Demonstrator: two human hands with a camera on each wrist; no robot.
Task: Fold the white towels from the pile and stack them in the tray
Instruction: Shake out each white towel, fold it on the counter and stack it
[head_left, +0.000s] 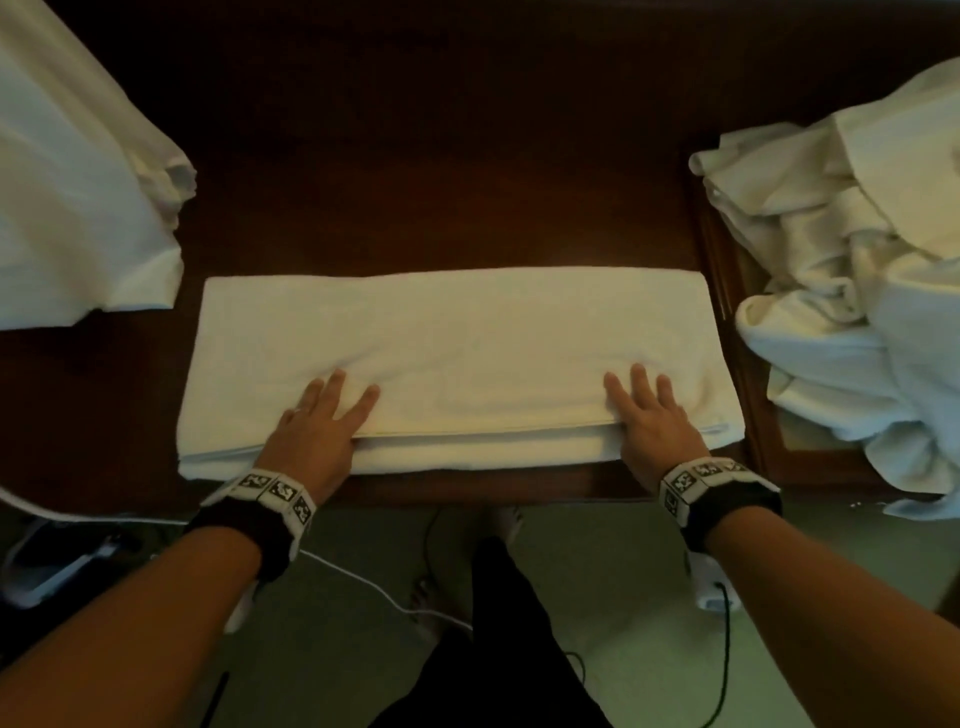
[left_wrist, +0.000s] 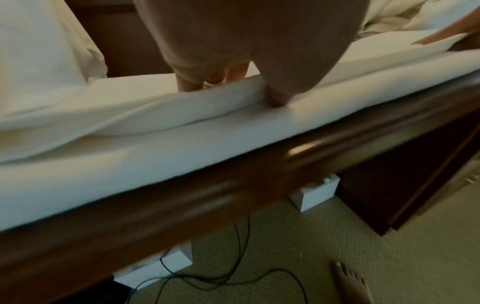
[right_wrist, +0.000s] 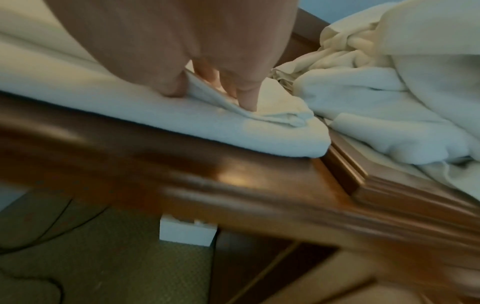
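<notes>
We hold the towel's near top flap, left hand and right hand, fingers pinching it. We should keep edges even.

I seem to be in a carpeted hotel-like room or bedroom: a dark polished wooden tabletop with moulded edges, heaps of white towels, a patterned greenish carpet, and cables trailing past white boxes underneath.
</notes>
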